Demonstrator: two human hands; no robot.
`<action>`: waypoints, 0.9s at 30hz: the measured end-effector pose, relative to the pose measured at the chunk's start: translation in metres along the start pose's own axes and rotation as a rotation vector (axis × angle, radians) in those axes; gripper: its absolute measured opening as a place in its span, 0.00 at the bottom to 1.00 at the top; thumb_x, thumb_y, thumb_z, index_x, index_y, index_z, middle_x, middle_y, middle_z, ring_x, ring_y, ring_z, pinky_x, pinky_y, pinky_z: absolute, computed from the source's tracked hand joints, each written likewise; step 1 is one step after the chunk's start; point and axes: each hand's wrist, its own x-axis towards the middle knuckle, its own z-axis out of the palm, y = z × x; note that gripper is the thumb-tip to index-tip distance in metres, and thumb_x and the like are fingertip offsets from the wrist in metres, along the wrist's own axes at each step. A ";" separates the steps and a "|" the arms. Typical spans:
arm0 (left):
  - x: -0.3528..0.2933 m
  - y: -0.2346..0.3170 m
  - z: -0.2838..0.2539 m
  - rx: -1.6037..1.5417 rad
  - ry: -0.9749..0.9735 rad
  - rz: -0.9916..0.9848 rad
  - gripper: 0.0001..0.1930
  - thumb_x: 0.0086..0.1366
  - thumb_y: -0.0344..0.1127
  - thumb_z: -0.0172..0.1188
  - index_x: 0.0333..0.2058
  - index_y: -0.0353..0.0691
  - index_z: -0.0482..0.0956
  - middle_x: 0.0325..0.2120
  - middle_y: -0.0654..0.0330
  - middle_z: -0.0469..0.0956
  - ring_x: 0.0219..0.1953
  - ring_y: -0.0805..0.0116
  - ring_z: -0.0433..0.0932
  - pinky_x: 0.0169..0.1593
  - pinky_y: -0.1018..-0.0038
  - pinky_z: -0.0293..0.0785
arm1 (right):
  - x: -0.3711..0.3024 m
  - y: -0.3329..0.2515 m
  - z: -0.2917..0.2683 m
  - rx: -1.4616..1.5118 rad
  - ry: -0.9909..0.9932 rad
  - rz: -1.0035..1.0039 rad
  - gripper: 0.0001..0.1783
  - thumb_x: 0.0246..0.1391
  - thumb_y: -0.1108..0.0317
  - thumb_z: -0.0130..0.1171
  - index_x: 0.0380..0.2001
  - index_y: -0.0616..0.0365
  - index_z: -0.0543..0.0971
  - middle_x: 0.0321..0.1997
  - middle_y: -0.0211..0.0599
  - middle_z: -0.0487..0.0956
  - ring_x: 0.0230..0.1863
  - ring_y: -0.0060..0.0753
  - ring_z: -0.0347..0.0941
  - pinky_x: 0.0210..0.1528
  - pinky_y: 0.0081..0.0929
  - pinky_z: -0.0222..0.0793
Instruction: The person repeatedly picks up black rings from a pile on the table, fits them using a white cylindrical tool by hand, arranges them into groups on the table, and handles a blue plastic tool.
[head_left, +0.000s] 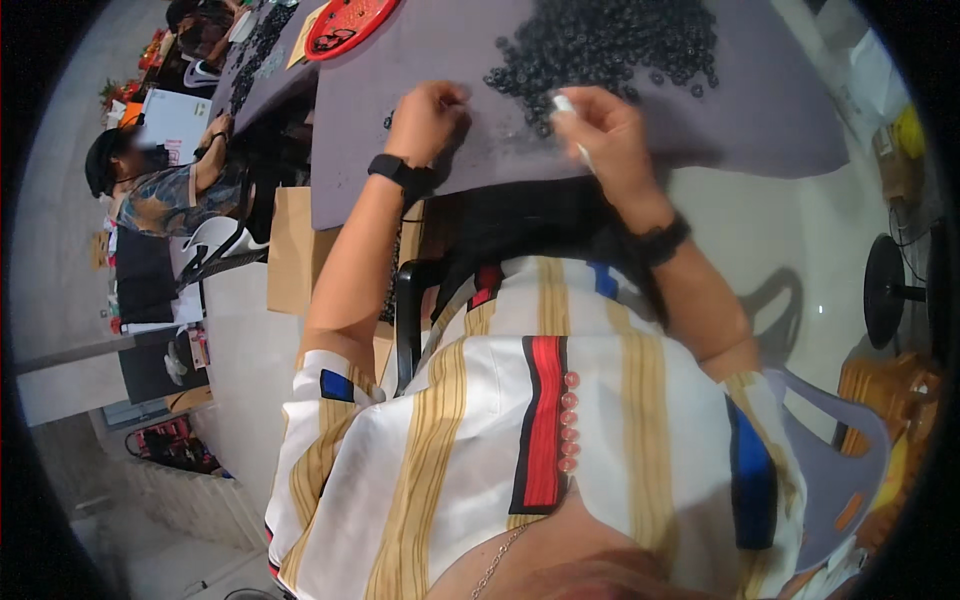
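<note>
A large pile of small black ring-shaped parts [610, 45] lies on the grey-purple cloth of the table. In my right hand [615, 145], at the near edge of that pile, is a slim white tool [562, 103], gripped with closed fingers. Its exact kind cannot be made out. My left hand [425, 120] rests over the cloth to the left, its fingers curled together; whatever they may pinch is hidden. A few small dark pieces [388, 120] show beside its outer edge. Both wrists wear black bands.
A red round tray [350, 25] with small dark pieces stands at the table's far left. Another person [170, 180] sits at the left, by a table with more black parts. A cardboard box [292, 250] stands below the table's left side. A purple plastic chair [835, 440] is at the right.
</note>
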 end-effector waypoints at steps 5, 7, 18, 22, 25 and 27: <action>0.006 0.021 0.003 0.382 0.102 0.163 0.09 0.56 0.26 0.60 0.37 0.36 0.78 0.33 0.51 0.78 0.35 0.60 0.78 0.41 0.72 0.73 | 0.000 0.004 -0.005 0.018 0.059 -0.015 0.10 0.51 0.72 0.61 0.38 0.61 0.78 0.26 0.24 0.76 0.20 0.10 0.65 0.23 0.10 0.61; -0.002 0.047 0.016 0.258 0.053 0.174 0.09 0.56 0.27 0.60 0.38 0.36 0.78 0.33 0.52 0.78 0.34 0.61 0.78 0.40 0.72 0.73 | -0.001 0.005 -0.004 0.019 0.056 -0.043 0.10 0.52 0.72 0.60 0.39 0.58 0.78 0.25 0.24 0.76 0.21 0.11 0.66 0.22 0.10 0.59; -0.005 0.071 0.047 0.220 -0.071 0.180 0.12 0.50 0.27 0.64 0.36 0.35 0.76 0.30 0.51 0.76 0.29 0.57 0.75 0.36 0.68 0.72 | -0.005 0.002 0.000 0.014 0.037 -0.009 0.11 0.50 0.73 0.60 0.39 0.59 0.78 0.25 0.24 0.76 0.21 0.12 0.66 0.25 0.12 0.61; -0.005 0.071 0.046 0.225 -0.081 0.183 0.11 0.51 0.27 0.63 0.35 0.35 0.76 0.29 0.51 0.76 0.30 0.57 0.75 0.36 0.67 0.72 | -0.004 0.002 0.001 0.014 0.038 0.027 0.12 0.50 0.73 0.60 0.40 0.60 0.78 0.26 0.25 0.76 0.22 0.12 0.66 0.25 0.11 0.61; -0.007 0.077 0.039 0.193 -0.089 0.107 0.09 0.53 0.27 0.62 0.35 0.35 0.76 0.28 0.52 0.76 0.30 0.63 0.76 0.36 0.70 0.72 | -0.003 0.004 -0.001 0.000 0.037 0.020 0.12 0.51 0.73 0.59 0.40 0.59 0.78 0.26 0.25 0.76 0.22 0.12 0.66 0.25 0.11 0.61; -0.010 0.074 0.031 0.150 -0.096 0.035 0.08 0.55 0.27 0.60 0.35 0.34 0.76 0.28 0.54 0.76 0.30 0.66 0.76 0.36 0.73 0.73 | -0.002 0.004 -0.002 0.004 0.016 0.021 0.12 0.51 0.73 0.58 0.40 0.60 0.78 0.27 0.26 0.77 0.22 0.12 0.66 0.25 0.11 0.61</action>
